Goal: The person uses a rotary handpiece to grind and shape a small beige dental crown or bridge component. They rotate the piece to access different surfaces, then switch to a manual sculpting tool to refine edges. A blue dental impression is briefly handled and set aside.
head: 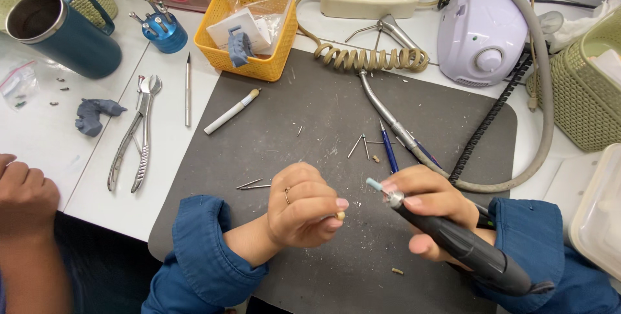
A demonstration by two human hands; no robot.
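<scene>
Grey rubber mat [310,126] lies under a grinding step in hand: left hand [304,205] pinches a small tooth-like piece [340,215] between closed fingertips, right hand [430,207] is clamped round the dark handpiece [466,246], whose pale blue tip [374,184] sits just beside it, so contact likely calls for steadiness.

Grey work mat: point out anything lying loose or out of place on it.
Thin metal pins and burs lie scattered loose over the grey mat, and a small tan scrap sits near its front edge. Nothing looks spilled or broken.

bright, even overhead light, soft shadows, sharp focus, slight wide-angle edge bending.
</scene>
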